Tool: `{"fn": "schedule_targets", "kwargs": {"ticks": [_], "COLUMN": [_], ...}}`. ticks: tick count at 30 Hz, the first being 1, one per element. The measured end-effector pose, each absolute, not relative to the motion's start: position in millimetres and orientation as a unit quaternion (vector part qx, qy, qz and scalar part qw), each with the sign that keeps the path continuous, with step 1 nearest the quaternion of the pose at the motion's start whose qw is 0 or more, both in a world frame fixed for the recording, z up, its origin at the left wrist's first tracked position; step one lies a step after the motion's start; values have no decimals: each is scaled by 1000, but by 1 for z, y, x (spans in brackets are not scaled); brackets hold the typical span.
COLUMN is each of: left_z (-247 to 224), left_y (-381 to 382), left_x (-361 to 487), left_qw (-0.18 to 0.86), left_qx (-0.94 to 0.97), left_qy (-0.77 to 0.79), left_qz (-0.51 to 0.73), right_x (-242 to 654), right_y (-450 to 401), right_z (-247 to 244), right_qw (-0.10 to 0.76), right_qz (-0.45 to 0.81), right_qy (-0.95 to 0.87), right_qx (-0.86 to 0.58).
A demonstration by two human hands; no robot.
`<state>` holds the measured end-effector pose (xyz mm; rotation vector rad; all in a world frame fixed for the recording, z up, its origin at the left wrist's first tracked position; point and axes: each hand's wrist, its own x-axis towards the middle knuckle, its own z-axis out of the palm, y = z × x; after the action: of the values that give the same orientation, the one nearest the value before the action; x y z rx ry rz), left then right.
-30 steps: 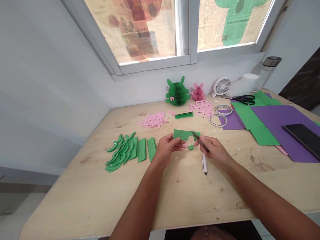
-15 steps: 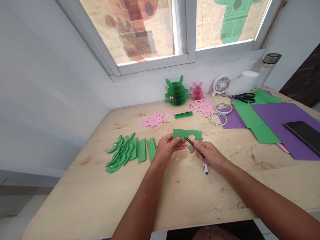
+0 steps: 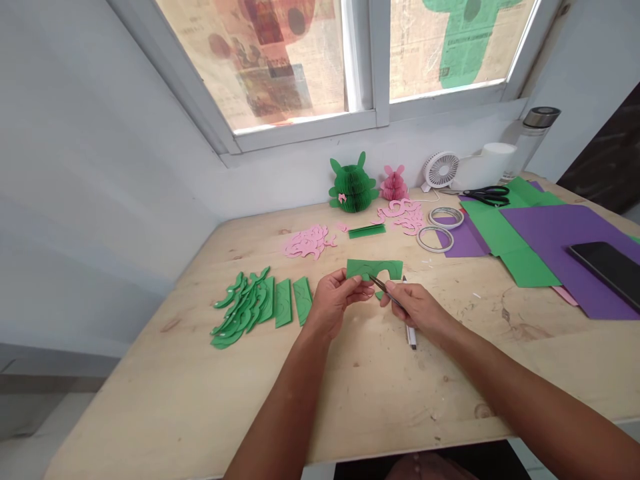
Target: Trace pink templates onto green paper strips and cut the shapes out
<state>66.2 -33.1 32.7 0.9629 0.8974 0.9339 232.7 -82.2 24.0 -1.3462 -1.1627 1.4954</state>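
My left hand (image 3: 341,293) pinches the lower left part of a green paper strip (image 3: 357,267) with pencil curves drawn on it. Part of the strip's lower right edge is cut away in a curve. My right hand (image 3: 411,301) is closed round small scissors (image 3: 384,287), whose blades point left into the strip near my left thumb. Their handles are mostly hidden by the fingers. A white marker (image 3: 411,336) lies on the table just below my right hand. To the left are several green paper strips (image 3: 283,303) and a pile of curved green cut-outs (image 3: 239,313).
Pink paper scraps (image 3: 311,241), a folded green strip (image 3: 367,231) and tape rolls (image 3: 435,239) lie farther back. Green (image 3: 353,187) and pink (image 3: 393,183) paper figures stand by the wall beside a small fan (image 3: 441,169). Black scissors (image 3: 487,195), purple paper (image 3: 565,247) and a phone (image 3: 607,270) are at right.
The strip's right end has tilted slightly, and the scissors have shifted a little against it. Both hands stay in nearly the same place.
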Motion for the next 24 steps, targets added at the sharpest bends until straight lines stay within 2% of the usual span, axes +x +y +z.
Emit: {"fn": "schedule_targets", "kwargs": {"ticks": [24], "left_z": [35], "left_y": [-37], "left_x": [69], "left_qw": [693], "left_qx": [440], "left_qy": [403], "left_qz": [405], "right_x": [235], "right_y": [-80], "right_z": [18], "right_qw": [410], "right_qz": [548], "right_qy": [-486], "right_qx": [-545]}}
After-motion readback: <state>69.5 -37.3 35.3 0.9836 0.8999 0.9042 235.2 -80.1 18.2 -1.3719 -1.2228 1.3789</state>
